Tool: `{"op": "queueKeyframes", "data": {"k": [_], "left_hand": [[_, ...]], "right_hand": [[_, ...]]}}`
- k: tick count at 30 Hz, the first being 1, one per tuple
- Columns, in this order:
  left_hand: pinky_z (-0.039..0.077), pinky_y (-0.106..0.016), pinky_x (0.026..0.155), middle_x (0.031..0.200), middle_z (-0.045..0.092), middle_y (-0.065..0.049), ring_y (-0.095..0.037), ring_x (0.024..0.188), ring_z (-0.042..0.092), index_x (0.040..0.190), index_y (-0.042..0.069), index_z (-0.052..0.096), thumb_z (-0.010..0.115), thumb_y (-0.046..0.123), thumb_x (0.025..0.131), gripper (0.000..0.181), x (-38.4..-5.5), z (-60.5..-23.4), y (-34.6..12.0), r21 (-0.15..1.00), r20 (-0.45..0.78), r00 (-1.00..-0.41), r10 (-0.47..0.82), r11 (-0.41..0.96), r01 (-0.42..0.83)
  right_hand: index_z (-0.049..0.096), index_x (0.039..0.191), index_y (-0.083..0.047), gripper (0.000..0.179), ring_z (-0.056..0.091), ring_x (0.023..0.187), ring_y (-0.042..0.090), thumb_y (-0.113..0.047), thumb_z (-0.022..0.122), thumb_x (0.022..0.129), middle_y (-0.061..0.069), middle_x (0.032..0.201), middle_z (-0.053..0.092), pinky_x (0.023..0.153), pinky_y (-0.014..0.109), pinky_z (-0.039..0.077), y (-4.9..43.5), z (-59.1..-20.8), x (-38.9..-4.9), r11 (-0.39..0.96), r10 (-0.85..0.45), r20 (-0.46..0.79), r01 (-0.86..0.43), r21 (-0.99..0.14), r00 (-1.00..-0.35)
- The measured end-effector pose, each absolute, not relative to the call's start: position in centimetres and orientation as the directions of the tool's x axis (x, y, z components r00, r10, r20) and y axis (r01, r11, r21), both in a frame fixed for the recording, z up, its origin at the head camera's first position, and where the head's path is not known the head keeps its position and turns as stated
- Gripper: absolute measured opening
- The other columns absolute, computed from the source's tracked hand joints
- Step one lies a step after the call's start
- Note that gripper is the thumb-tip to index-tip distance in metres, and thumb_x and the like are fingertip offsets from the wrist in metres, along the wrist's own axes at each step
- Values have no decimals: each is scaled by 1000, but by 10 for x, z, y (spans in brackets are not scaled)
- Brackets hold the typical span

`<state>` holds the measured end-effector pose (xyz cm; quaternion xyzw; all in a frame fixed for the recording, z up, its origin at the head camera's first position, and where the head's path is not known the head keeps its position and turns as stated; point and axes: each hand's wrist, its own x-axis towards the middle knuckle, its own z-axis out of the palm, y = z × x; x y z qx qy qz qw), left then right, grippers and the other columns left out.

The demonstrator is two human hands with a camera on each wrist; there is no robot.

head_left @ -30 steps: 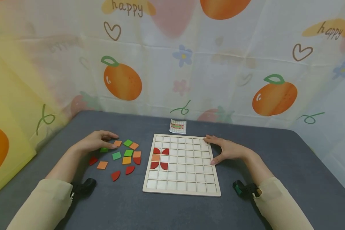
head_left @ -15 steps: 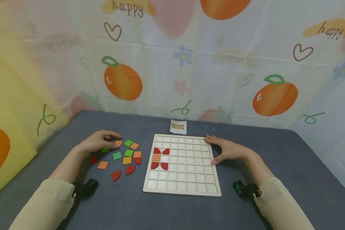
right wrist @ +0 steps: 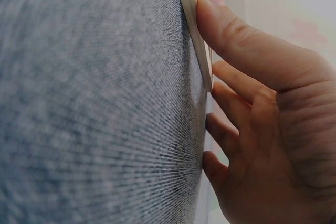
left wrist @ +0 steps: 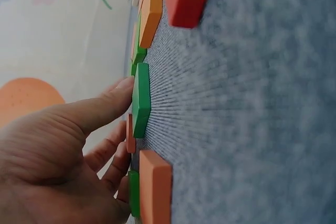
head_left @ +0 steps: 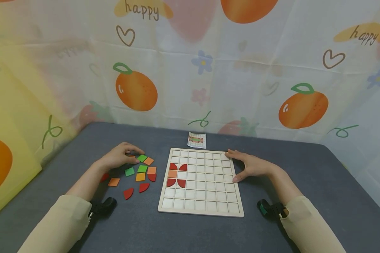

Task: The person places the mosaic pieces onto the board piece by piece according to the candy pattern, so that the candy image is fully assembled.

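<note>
Left hand (head_left: 119, 156), low over green, orange and red flat tiles (head_left: 142, 169), thumb parted from loosely extended fingers; contact with a tile cannot be told. Right hand (head_left: 254, 165), thumb and index spread wide, touches the right edge of the pale wooden gridded board (head_left: 206, 204); grey tabletop (head_left: 196, 233) extends along its near edge.

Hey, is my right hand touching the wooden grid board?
Touching: the right wrist view shows your right hand with its thumb against the edge of the grid board.
</note>
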<state>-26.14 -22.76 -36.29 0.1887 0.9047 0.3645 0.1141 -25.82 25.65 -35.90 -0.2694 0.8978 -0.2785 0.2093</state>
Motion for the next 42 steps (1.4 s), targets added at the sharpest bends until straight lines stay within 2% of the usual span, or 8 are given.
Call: {"op": "queueKeyframes", "data": {"k": [5, 10, 14, 19, 22, 30, 37, 42], "left_hand": [[48, -56, 96, 138, 45, -28, -50, 126, 47, 117, 3, 67, 72, 17, 90, 31, -260, -363, -222, 680, -65, -939, 338, 703, 206], [52, -44, 86, 119, 64, -22, -35, 105, 62, 109, 3, 68, 77, 15, 85, 28, -261, -365, -217, 677, -41, -968, 249, 719, 156], [52, -34, 76, 103, 70, -15, -23, 90, 63, 104, 5, 69, 78, 15, 83, 25, -260, -363, -213, 688, -20, -979, 200, 714, 132], [50, -30, 65, 91, 69, -10, -19, 70, 60, 102, 5, 68, 75, 17, 87, 21, -258, -358, -207, 705, 1, -984, 179, 697, 128], [48, -30, 64, 95, 69, -11, -21, 73, 62, 108, 6, 68, 71, 20, 90, 22, -257, -354, -203, 709, 24, -986, 168, 692, 135], [53, -34, 75, 115, 68, -19, -31, 102, 65, 121, 6, 69, 65, 20, 95, 30, -253, -348, -192, 715, 51, -977, 206, 676, 179], [52, -33, 80, 115, 71, -14, -28, 104, 65, 118, 10, 71, 65, 22, 95, 27, -251, -348, -179, 723, 42, -969, 241, 662, 196], [54, -32, 77, 111, 73, -12, -23, 94, 68, 114, 12, 73, 67, 22, 94, 23, -247, -348, -165, 756, 19, -961, 277, 625, 196]], "right_hand": [[25, 157, -9, 104, 0, 154, 45, -38, 84, 76, 18, 167, 6, 116, 72, 6, 258, -359, -258, 701, -601, -223, -372, -609, -768], [24, 157, -10, 104, 0, 154, 44, -38, 84, 77, 17, 168, 6, 117, 71, 6, 258, -360, -259, 703, -599, -225, -371, -607, -769], [24, 157, -10, 104, 0, 154, 44, -39, 83, 77, 17, 168, 6, 117, 71, 6, 257, -360, -259, 704, -600, -222, -376, -602, -769], [25, 157, -10, 104, 1, 154, 45, -38, 84, 76, 18, 167, 7, 117, 72, 7, 258, -359, -259, 701, -604, -217, -382, -602, -767], [25, 157, -11, 104, 2, 154, 44, -39, 84, 76, 17, 168, 8, 117, 71, 7, 259, -360, -260, 704, -602, -218, -382, -599, -769], [25, 157, -11, 105, 1, 154, 44, -40, 84, 76, 17, 168, 7, 117, 71, 6, 258, -360, -259, 705, -600, -222, -377, -601, -768], [25, 157, -10, 104, 1, 154, 45, -39, 84, 76, 18, 167, 7, 116, 72, 7, 259, -360, -259, 698, -607, -217, -381, -607, -765], [26, 157, -10, 104, 1, 154, 45, -39, 84, 76, 18, 167, 7, 116, 72, 7, 258, -360, -260, 697, -611, -215, -388, -603, -762]]}}
